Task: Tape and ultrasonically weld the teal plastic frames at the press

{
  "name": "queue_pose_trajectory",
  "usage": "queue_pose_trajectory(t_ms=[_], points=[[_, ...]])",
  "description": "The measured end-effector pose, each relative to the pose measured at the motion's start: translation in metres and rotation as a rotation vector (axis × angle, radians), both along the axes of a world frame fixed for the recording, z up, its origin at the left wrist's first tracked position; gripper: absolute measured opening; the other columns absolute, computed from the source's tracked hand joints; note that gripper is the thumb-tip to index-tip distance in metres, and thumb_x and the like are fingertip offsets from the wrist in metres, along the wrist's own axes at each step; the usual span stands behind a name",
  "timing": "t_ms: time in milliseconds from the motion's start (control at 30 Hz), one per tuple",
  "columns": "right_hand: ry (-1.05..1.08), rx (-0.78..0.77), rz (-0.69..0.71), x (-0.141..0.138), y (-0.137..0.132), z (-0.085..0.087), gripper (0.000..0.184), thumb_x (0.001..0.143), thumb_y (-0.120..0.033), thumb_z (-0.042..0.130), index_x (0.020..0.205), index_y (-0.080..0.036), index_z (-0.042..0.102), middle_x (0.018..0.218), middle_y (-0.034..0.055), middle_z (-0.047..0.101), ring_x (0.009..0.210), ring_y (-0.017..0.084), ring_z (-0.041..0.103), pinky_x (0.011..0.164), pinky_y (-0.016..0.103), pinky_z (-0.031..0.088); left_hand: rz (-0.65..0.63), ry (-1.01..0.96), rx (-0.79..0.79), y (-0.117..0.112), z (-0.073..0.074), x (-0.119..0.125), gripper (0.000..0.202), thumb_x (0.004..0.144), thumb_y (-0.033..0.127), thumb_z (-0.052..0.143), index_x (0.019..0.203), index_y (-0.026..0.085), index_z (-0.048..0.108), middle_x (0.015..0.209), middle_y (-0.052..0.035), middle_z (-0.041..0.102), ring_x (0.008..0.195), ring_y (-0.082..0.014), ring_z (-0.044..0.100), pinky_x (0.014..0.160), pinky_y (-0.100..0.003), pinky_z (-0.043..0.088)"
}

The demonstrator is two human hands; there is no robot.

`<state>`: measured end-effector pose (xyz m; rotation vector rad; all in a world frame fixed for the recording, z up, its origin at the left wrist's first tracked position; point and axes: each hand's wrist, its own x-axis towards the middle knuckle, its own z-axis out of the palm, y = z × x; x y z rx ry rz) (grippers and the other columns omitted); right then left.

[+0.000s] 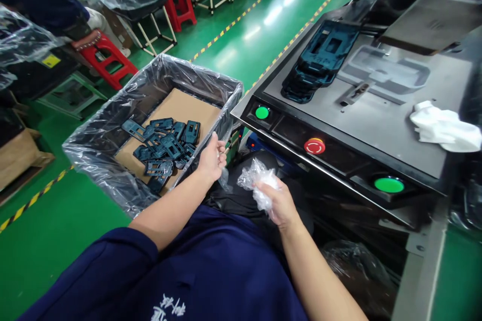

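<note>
My right hand (280,203) is closed around a crumpled wad of clear plastic film (259,180), held above my lap. To its left, my left hand (213,158) has its fingers curled by the near right edge of the plastic-lined bin (203,74). A thin piece of clear film (225,180) hangs below those fingers and seems pinched in them. Inside the bin, several dark blue-black molded plastic frames (171,145) lie in a loose pile on a cardboard sheet (188,105).
At right stands a metal-topped machine with a stack of dark plastic frames (320,57), a pale fixture (384,72) and a white cloth (446,128). Its front edge carries a red stop button (314,146) and green buttons (389,184). Red stools (107,60) and a seated person are upper left.
</note>
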<state>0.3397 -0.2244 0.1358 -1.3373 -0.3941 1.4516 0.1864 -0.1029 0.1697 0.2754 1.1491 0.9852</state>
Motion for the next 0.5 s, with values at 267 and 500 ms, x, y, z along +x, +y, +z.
queue_pose_trajectory(t_ms=[267,500], points=[[-0.100,0.113,0.085,0.021,-0.001,0.001,0.050,0.056,-0.040,0.086,0.099,-0.018,0.072,0.084,0.0057,0.073,0.067,0.019,0.064,0.061,0.030,0.051,0.081,-0.431,-0.094,0.018,0.015,-0.029,0.046,0.094,0.052,0.041,0.067,0.016,0.049,0.055,0.0031,0.042,0.037,-0.0048,0.031,0.034,-0.017,0.022],[-0.187,0.164,0.032,0.020,0.004,-0.008,0.061,0.071,-0.074,0.063,0.084,-0.014,0.069,0.064,0.0070,0.066,0.054,0.018,0.061,0.050,0.030,0.049,0.113,-0.539,-0.060,0.020,0.015,-0.037,0.047,0.095,0.052,0.037,0.067,0.016,0.050,0.056,0.0021,0.041,0.038,-0.0053,0.033,0.034,-0.017,0.024]])
